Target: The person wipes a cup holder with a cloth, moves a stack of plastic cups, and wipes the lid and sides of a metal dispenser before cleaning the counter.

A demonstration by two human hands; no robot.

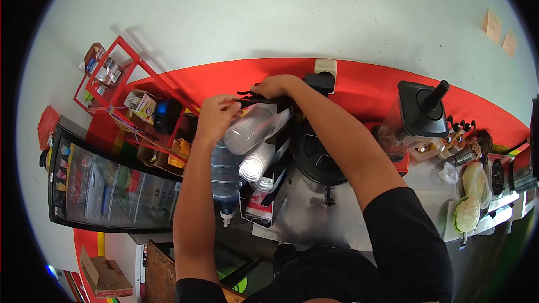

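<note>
A black rack stands against the red part of the wall, with stacks of clear plastic cups and lids lying on their sides in it. At its top, my left hand has its thumb and fingertips drawn toward each other by a thin black item. My right hand reaches over the rack, its fingers curled down on the same black item, which is too small to name. The fingers partly hide it.
A large blue water bottle is left of the rack. A round black-lidded pot and a blender stand on the metal counter. Farther left are a red shelf and a glass-door fridge.
</note>
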